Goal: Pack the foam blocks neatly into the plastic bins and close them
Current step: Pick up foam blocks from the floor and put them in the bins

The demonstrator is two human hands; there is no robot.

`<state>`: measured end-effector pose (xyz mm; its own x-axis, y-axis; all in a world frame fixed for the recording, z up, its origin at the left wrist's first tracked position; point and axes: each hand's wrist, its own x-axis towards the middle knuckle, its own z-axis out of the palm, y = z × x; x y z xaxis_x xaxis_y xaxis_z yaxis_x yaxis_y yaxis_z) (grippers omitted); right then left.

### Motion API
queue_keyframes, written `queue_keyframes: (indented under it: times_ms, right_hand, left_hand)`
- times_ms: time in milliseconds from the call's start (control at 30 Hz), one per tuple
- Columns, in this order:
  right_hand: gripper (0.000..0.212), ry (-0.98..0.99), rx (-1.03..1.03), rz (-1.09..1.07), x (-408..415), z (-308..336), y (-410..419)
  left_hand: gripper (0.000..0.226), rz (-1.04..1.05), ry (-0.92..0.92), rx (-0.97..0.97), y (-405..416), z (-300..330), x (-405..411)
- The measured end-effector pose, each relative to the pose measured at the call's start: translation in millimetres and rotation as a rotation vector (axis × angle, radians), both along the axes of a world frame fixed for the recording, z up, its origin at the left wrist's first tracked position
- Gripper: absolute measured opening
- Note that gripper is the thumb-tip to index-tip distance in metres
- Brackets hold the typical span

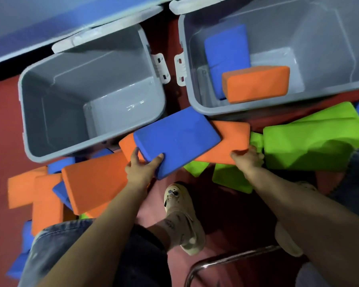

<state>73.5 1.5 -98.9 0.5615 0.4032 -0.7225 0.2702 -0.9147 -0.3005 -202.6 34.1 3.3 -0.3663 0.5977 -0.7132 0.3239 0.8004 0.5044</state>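
Two grey plastic bins stand open on the red floor: the left bin (pixel 56 112) is empty, while the right bin (pixel 330 59) has a blue block and an orange block lying loosely at the bottom. Loose foam blocks in orange, blue and green are heaped along the near side of both bins. The person is lifting two at once, a blue block (pixel 176 139) stacked on an orange block (pixel 234 141), between the bins' near rims. The left hand (pixel 141 168) is curled around the blue block's near corner, thumb on top; the right hand (pixel 248 158) grips the orange block's near edge. To pack neatly, I'd say lay this pair flat against a wall of the empty bin and start a tidy row.
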Motion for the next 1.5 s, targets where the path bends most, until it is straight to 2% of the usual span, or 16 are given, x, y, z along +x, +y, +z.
queue_keyframes:
  times_ms: [133,233,333,367,467,600,633,733,867,933,1067,1167,1200,1267,1333,1500]
  right_hand:
    - [0.071,0.241,0.093,-0.300,5,-14,1]
    - [0.079,0.531,0.079,-0.504,12,-35,2]
    - [0.121,0.638,0.031,-0.524,28,-110,-11]
    - [0.123,0.644,0.019,-0.527,31,-115,-14]
    - [0.074,0.648,0.059,-0.510,24,-73,-15]
    - [0.043,0.726,0.084,-0.521,5,-10,-17]
    - [0.040,0.742,0.088,-0.512,3,-7,-19]
    - [0.055,0.724,0.107,-0.506,-4,-10,-21]
    - [0.017,0.814,0.045,-0.537,-14,1,-29]
    - [0.024,0.834,0.030,-0.570,-16,17,-26]
    - [0.033,0.746,0.089,-0.502,-17,41,-18]
    - [0.091,0.455,0.122,-0.339,-11,62,-21]
    - [0.096,0.307,0.079,-0.229,-6,72,-25]
    - [0.090,0.079,0.028,0.018,5,98,-32]
    - [0.086,-0.054,0.108,0.213,17,128,-38]
    - [0.086,-0.219,0.299,0.478,63,210,-36]
  left_hand:
    - [0.071,0.135,-0.255,0.046,-2,5,18]
    - [0.081,0.177,-0.323,0.051,-2,5,20]
    - [0.085,0.212,-0.349,0.078,-1,8,21]
    - [0.084,0.213,-0.347,0.093,-1,8,22]
    - [0.088,0.186,-0.333,0.147,-3,16,30]
    - [0.092,0.162,-0.326,0.220,-12,34,43]
    - [0.094,0.162,-0.319,0.247,-13,38,46]
    - [0.092,0.181,-0.339,0.301,-9,44,51]
    - [0.090,0.193,-0.299,0.294,-12,45,51]
    - [0.087,0.211,-0.290,0.301,-13,53,53]
    - [0.087,0.274,-0.304,0.321,-14,66,53]
    - [0.097,0.241,-0.235,0.355,-25,85,54]
    - [0.098,0.218,-0.213,0.375,-30,92,54]
    - [0.097,0.195,-0.199,0.425,-41,105,55]
    - [0.093,0.180,-0.195,0.474,-51,118,56]
    - [0.089,0.124,-0.163,0.683,-49,169,81]
